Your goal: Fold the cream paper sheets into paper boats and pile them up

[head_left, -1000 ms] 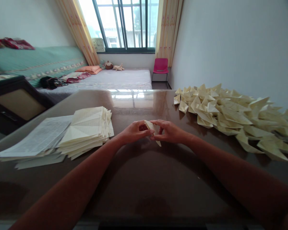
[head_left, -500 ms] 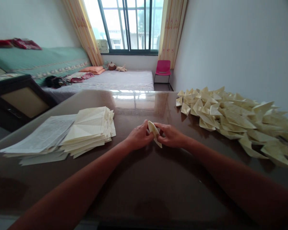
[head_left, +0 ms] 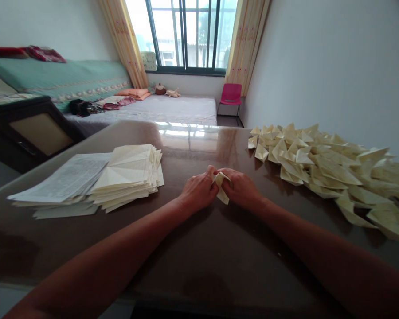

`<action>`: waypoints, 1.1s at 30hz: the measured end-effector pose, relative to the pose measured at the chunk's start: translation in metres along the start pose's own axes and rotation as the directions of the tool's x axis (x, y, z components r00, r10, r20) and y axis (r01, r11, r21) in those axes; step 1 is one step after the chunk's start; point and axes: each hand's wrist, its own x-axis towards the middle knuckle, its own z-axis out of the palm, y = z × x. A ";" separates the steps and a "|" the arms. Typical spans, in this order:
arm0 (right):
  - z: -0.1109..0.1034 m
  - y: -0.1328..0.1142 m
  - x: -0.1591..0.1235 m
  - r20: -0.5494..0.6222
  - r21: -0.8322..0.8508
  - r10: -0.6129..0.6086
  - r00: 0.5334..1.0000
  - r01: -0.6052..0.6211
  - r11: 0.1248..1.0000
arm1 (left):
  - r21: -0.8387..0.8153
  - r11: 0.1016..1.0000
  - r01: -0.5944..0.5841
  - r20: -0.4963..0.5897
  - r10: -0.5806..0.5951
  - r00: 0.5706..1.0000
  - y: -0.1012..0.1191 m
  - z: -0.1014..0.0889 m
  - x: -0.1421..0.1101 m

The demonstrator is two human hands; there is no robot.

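Left hand (head_left: 201, 188) and right hand (head_left: 242, 186) have drawn together at the top vs half a second ago; paper (head_left: 223, 197) between them now shows a bent-over flap, not the slim boat-like edge. View has swung too, so everything sits slightly more toward 3 o'clock in frame.

Left to right, clock centred on the paper: printed sheets (head_left: 63, 177) at 9, far out; stack (head_left: 128, 161) of creased cream sheets also about 9, nearer. Left hand pinches paper's 9 o'clock side, fingers curled. Paper's lower end points near 5; can't tell if it touches table (head_left: 199, 261). Right hand pinches 3 o'clock side, fingertips partly hidden. Folded pile (head_left: 332, 166) at 2 to 3, well apart.

Step, probably: shaping a fold by fingertip. Next move likely calls for firm pinches, even pressure, no tearing.
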 end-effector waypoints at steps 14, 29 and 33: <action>-0.001 0.022 0.004 -0.024 0.083 -0.131 0.991 0.133 0.988 | -0.072 0.995 -0.069 -0.009 0.068 0.998 -0.034 0.004 0.011; -0.023 0.049 0.009 0.280 0.173 -0.353 0.893 0.315 0.933 | -0.119 0.921 -0.372 0.214 0.389 0.896 -0.061 -0.023 0.016; -0.027 0.048 0.009 0.305 0.146 -0.357 0.883 0.327 0.934 | -0.110 0.917 -0.383 0.214 0.398 0.892 -0.059 -0.025 0.015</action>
